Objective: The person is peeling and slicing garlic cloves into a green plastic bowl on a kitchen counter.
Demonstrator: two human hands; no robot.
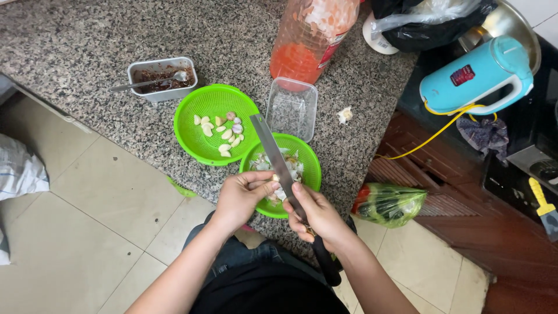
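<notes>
My right hand (317, 218) grips a long knife (273, 148) by its black handle, the blade pointing away over a green basket (311, 166) that holds garlic skins. Pinched at the fingertips of my left hand (241, 195) is a garlic clove (275, 185), held against the blade just above that basket. A second green basket (197, 104) to the left holds several peeled garlic cloves (224, 134). Both baskets rest near the edge of a speckled granite counter (87, 46).
A metal tin of dark paste with a spoon (161, 77) sits behind the left basket. Behind the baskets are an empty clear tub (292, 107) and a tall jar of red liquid (308, 38). A turquoise kettle (476, 75) stands right; a bag of vegetables (388, 203) lies below.
</notes>
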